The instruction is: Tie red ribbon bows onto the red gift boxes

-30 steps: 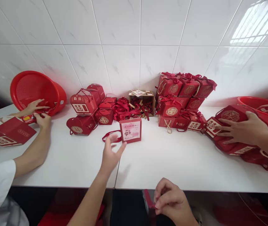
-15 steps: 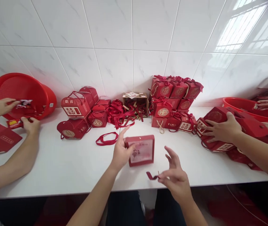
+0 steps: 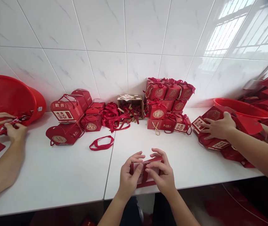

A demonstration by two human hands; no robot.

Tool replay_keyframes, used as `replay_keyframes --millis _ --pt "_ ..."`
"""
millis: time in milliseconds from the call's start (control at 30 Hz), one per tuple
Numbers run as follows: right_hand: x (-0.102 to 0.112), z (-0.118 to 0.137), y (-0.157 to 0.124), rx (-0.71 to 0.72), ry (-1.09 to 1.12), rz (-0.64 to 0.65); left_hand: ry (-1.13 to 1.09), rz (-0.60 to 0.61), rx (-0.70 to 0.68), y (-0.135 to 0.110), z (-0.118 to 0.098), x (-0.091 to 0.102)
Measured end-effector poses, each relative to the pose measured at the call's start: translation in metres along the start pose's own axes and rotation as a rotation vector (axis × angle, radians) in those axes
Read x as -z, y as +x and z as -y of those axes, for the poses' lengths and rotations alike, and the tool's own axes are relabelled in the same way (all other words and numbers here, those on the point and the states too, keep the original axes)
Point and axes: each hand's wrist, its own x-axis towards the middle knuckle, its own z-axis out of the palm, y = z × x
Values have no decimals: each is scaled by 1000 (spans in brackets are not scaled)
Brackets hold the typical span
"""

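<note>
A small red box (image 3: 148, 184) with a pale picture panel is held near the table's front edge. My left hand (image 3: 129, 175) grips its left side, thumb across the panel and fingers behind the top edge. With thumb and forefinger, my right hand (image 3: 164, 174) pinches the end of a short dark red ribbon strip (image 3: 144, 176) against the middle of the panel. Its other fingers lie over the box's top right edge. Much of the panel is hidden by my hands. Beyond, a loop of red ribbon (image 3: 101, 147) lies flat on the table.
Stacked red gift boxes (image 3: 65, 110) stand left, more (image 3: 169, 103) right of centre. Between them are a ribbon heap (image 3: 112, 114) and a cardboard box (image 3: 136, 102) of ribbon strips. Co-workers' hands handle packets by a red basket (image 3: 38, 97) and boxes (image 3: 215, 128) at right.
My right hand has brought the ribbon strip up onto the box's panel. The box has come lower and nearer to me, tilted back. The whole view has shifted a little.
</note>
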Motion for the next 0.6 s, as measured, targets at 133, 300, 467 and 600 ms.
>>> replay_keyframes --millis 133,300,467,600 --pt "-4 -4 0 44 -31 -58 -17 -34 88 -3 3 -2" --pt "-9 -6 1 -57 91 -178 5 -31 86 -2 3 -1" --pt "-7 -1 5 -288 149 -84 136 -21 -130 -4 6 -1" --pt "-5 7 2 -270 143 -113 365 -92 -176 -12 15 -4"
